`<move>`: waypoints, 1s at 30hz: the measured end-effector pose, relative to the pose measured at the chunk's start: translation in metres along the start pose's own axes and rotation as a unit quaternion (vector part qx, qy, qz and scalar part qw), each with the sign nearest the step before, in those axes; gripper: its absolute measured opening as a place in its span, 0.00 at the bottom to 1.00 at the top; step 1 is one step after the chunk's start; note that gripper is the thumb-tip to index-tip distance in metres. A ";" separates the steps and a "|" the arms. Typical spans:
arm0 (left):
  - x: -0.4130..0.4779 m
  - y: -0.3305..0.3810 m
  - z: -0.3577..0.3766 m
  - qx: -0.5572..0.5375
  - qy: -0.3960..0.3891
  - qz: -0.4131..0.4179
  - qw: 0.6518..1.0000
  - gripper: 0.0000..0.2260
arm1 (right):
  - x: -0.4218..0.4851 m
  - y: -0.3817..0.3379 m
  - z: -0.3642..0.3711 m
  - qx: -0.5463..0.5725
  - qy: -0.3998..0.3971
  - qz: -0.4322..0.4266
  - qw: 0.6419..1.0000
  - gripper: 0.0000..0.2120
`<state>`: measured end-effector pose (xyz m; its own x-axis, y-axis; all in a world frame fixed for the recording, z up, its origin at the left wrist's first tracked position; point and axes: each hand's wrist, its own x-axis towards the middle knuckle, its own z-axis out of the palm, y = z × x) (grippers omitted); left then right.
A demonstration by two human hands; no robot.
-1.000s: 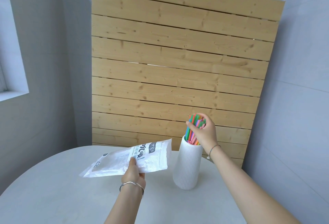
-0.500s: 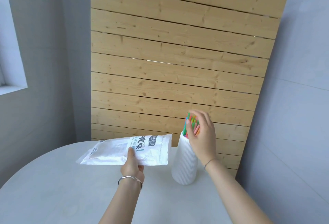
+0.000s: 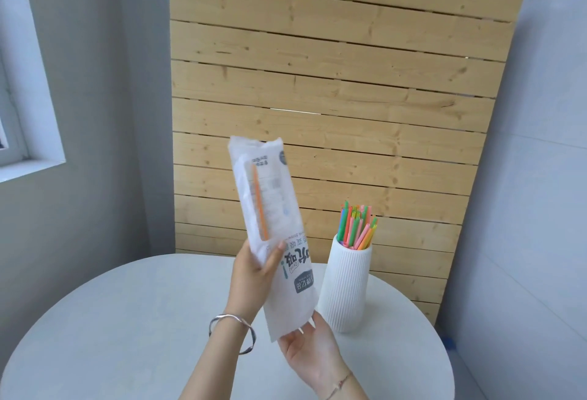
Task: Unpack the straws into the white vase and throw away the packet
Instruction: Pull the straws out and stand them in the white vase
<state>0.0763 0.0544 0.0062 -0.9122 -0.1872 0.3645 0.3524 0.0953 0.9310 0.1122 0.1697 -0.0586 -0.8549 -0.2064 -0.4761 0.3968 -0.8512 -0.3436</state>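
Observation:
A white ribbed vase [image 3: 346,285] stands on the round table [image 3: 127,329], right of centre, holding a bundle of coloured straws [image 3: 357,225]. My left hand [image 3: 254,272] grips a white printed packet [image 3: 279,247] at its middle and holds it upright above the table. One orange straw [image 3: 259,202] shows through the packet's upper part. My right hand [image 3: 313,352] is palm up under the packet's lower end, fingers spread and touching it.
A wooden slat panel [image 3: 333,97] stands behind the table. A window sill [image 3: 31,167] is on the left wall. A grey wall closes the right side.
My left hand has turned the packet from lying flat to upright. My right hand has left the straws in the vase and moved under the packet's lower end.

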 end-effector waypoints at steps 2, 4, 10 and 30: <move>-0.001 0.004 -0.003 0.037 -0.047 0.026 0.998 0.11 | -0.002 0.005 -0.001 -0.027 -0.009 0.011 1.000 0.13; -0.001 0.009 -0.008 0.044 -0.052 0.038 0.997 0.11 | -0.004 0.008 -0.001 -0.060 -0.020 0.023 0.998 0.13; 0.001 0.006 -0.020 -0.064 0.080 -0.017 0.995 0.03 | -0.008 0.001 -0.003 -0.220 0.002 -0.002 0.975 0.08; -0.001 -0.025 -0.002 -0.474 0.206 -0.347 0.783 0.06 | -0.085 -0.160 0.088 -0.337 0.030 -0.651 0.679 0.12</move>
<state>0.0683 0.0506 -0.0173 -0.8769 -0.1908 -0.4412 -0.0223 -0.9007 0.4338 0.0918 0.2809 0.1086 -0.6207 0.5465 0.5623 -0.6030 0.1257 -0.7878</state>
